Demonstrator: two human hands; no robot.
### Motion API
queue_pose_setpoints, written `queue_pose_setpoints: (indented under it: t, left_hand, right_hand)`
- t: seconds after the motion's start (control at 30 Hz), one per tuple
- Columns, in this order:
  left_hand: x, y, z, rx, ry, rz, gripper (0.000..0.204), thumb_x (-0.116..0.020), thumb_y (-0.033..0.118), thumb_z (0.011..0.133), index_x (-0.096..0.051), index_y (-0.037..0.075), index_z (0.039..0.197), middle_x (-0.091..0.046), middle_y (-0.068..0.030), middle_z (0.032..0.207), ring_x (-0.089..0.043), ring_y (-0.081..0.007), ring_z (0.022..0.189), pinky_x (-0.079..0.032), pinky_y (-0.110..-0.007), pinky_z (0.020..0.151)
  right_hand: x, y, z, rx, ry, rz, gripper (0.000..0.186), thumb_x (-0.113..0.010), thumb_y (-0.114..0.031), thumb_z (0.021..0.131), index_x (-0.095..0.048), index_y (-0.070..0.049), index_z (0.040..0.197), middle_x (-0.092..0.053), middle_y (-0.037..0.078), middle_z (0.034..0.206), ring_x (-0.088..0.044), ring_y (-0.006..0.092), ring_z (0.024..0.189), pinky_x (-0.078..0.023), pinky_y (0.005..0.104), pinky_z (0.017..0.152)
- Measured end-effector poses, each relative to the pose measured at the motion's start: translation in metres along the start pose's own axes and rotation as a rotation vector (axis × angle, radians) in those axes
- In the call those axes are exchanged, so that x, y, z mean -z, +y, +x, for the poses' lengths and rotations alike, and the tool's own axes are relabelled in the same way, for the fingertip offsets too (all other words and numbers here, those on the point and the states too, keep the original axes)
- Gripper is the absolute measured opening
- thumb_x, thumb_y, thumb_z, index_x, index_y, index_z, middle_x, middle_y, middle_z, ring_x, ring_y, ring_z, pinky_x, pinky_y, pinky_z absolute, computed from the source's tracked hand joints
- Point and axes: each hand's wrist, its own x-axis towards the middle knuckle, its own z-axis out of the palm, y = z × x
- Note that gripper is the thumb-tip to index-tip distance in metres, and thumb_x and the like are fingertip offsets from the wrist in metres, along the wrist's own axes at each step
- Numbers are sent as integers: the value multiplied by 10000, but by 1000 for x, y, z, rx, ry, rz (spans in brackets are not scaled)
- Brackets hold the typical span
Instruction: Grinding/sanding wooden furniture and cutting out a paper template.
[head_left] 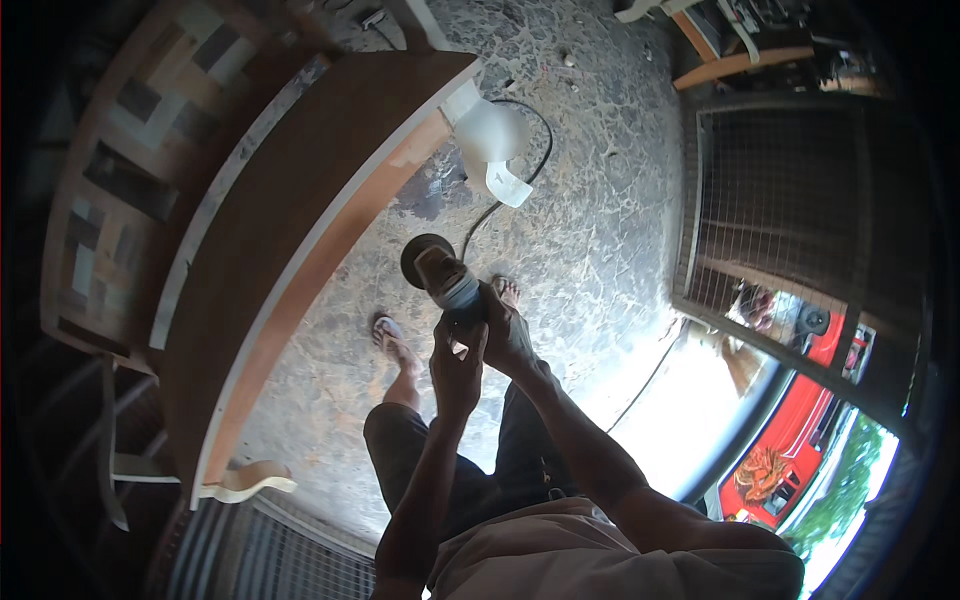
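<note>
1. Head view, centre of the frame: both hands meet on a hand-held power sander, held in the air above the stone floor.
2. The right hand wraps the tool's grey rear body from the right, its fingers clenched around the housing.
3. The left hand sits just below and slightly left of the tool, its fingers curled up against the underside of the body; they touch it, but whether they fully grasp it cannot be told from this angle.
4. The sander's round dark pad points to the upper left, away from both hands and toward the board, with a gap showing between pad and wood.
5. A black cord runs from the tool up the frame and loops on the floor.
6. A long wooden board with a pale edge stretches from the upper centre down to the lower left, just left of the tool; it is a panel standing on edge and not a flat work surface.
7. A white curved piece sits at the board's upper end, another pale curved piece at its lower end.
8. Two feet in sandals stand on the floor under the hands.
9. A wire-mesh panel fills the right of the frame, with a red vehicle at the lower right.
</note>
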Motion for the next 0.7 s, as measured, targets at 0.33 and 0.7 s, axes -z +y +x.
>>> queue_pose_setpoints:
  t: [0.33,0.7]
  left_hand:
    - [99,188,249,-470,-139,749,637,-630,387,1109,-457,29,1607,-491,-248,1619,-456,-321,1539,-404,-471,1232]
    - [5,177,405,-861,-531,1257,498,-438,319,1174,-412,111,1626,-371,-259,1684,-457,-474,1491,-427,-508,1215]
  right_hand:
    - [-23,-25,18,-306,366,670,608,-795,-297,803,-610,24,1285,-736,191,1016,-716,316,935,-552,426,887]
    - [-75,-27,124,-560,494,1120,573,-844,-346,825,-640,43,1193,-719,115,911,-704,214,814,-564,363,755]
